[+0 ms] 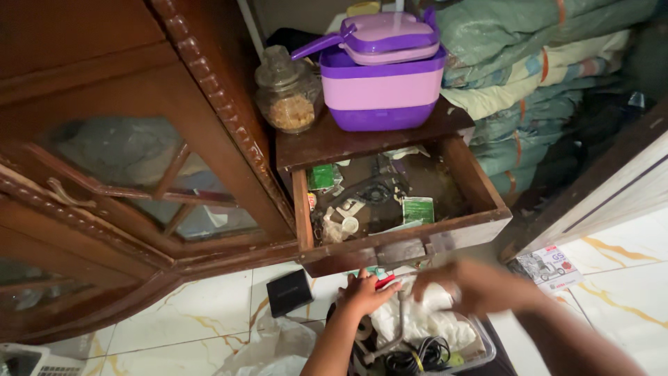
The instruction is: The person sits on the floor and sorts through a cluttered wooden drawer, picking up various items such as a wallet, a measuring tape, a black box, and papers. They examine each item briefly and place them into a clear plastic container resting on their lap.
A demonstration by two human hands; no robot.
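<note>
Nearest to me, my left hand [363, 292] was curled over a small red-handled thing [385, 280], fingers closed on it as far as I could tell, just above a clear plastic bin [485, 348]. My right hand [467, 285] hung beside it, blurred; whether its fingers were spread or pinching I cannot tell, though it lay close to a thin metal rod [402, 317] that bent down into the bin. In the bin lay white crumpled plastic bags [424, 322] and a coil of black cable [417, 356]. On the pale marble-patterned floor tiles [174, 320] to my left sat a small black box [289, 292], and to my right a printed paper card [550, 268].

Just beyond my hands a wooden drawer [407, 247] stood pulled open, cluttered with green packets [418, 209], white plastic bits and dark odds and ends. On the wooden top above the drawer rested a purple and pink lidded container [383, 87], and touching its left side a glass jar [287, 90] with brownish contents. A dark wooden cabinet with glass doors [118, 167] filled the left, and folded blankets [536, 76] were stacked at the far right.
</note>
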